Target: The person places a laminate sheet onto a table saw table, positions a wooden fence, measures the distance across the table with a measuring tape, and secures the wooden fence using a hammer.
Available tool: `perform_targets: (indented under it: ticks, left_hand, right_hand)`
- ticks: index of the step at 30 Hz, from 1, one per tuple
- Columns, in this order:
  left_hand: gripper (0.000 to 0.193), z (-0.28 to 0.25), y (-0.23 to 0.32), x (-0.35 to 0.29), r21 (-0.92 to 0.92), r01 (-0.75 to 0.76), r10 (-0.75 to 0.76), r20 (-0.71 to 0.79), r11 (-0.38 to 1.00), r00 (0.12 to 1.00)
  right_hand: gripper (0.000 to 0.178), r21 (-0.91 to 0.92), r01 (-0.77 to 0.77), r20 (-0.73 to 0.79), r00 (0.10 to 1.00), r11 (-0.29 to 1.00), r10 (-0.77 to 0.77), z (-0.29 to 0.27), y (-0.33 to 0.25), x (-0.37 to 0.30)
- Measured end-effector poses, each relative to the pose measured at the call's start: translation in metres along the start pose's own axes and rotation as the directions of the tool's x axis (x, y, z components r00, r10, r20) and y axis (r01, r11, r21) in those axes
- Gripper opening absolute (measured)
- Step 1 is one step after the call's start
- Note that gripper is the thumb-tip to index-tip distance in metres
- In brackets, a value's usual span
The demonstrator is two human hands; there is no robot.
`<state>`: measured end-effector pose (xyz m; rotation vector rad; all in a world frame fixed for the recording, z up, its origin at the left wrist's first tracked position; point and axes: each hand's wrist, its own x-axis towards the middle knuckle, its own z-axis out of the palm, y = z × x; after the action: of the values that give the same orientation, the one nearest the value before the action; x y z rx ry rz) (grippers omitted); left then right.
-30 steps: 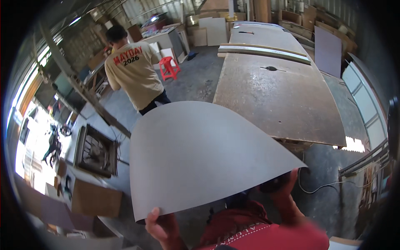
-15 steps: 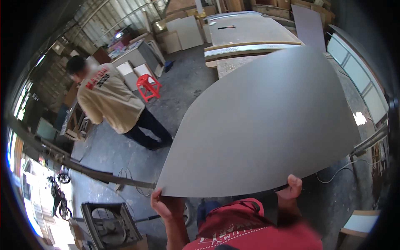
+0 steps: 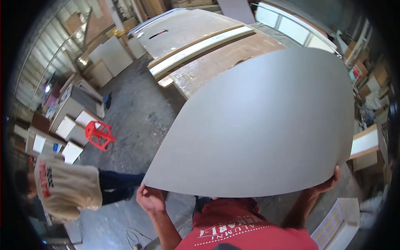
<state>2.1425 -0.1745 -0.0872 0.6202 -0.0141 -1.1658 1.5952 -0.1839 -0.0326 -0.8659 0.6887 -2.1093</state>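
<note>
A large plain grey panel fills the middle of the view, held out in front of my body. Its edges look curved in the fisheye picture. My left hand grips the near left corner, thumb at the edge. Farther right along the near edge, my right hand is closed on the panel, its fingers partly hidden beneath. Past the far edge of the panel stands a wooden worktable, part of which the panel covers from view.
A pale board lies across the worktable, with a dark hand tool beyond it. Left are a red plastic stool and a person in a beige shirt. White-panelled frames stand far right; a white box is near right.
My view has swung to the right, bringing the worktable more squarely ahead. The panel has turned with me, still in both hands. My right hand now sits farther out along the near edge.
</note>
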Motion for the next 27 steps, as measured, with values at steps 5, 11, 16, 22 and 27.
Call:
perform_targets:
  ticks: [5,11,16,22,27]
  left_hand:
    - [0.019,-0.002,0.031,0.144,0.209,0.087,-0.083,-0.03,0.974,0.996]
    - [0.018,-0.023,0.022,0.245,0.25,0.041,-0.034,-0.033,0.967,0.999]
    - [0.031,-0.041,0.11,0.24,0.263,0.042,-0.024,-0.071,0.964,0.997]
    - [0.036,-0.044,0.061,0.211,0.271,-0.01,0.05,-0.141,0.962,0.989]
    - [0.021,-0.069,-0.097,0.152,0.079,0.212,-0.201,-0.123,0.974,0.972]
  right_hand:
    - [0.043,0.124,0.06,-0.161,0.986,0.991,-0.04,-0.005,-0.011,-0.016]
    - [0.043,0.015,0.113,-0.28,0.954,0.993,-0.104,-0.008,-0.009,0.001]
    - [0.043,-0.139,0.214,-0.371,0.894,0.967,-0.251,-0.06,-0.018,0.073]
    - [0.029,-0.089,0.074,-0.291,0.952,0.993,-0.097,-0.093,-0.005,0.252]
    - [0.024,-0.242,-0.247,-0.665,0.747,0.938,0.025,-0.193,0.068,0.24]
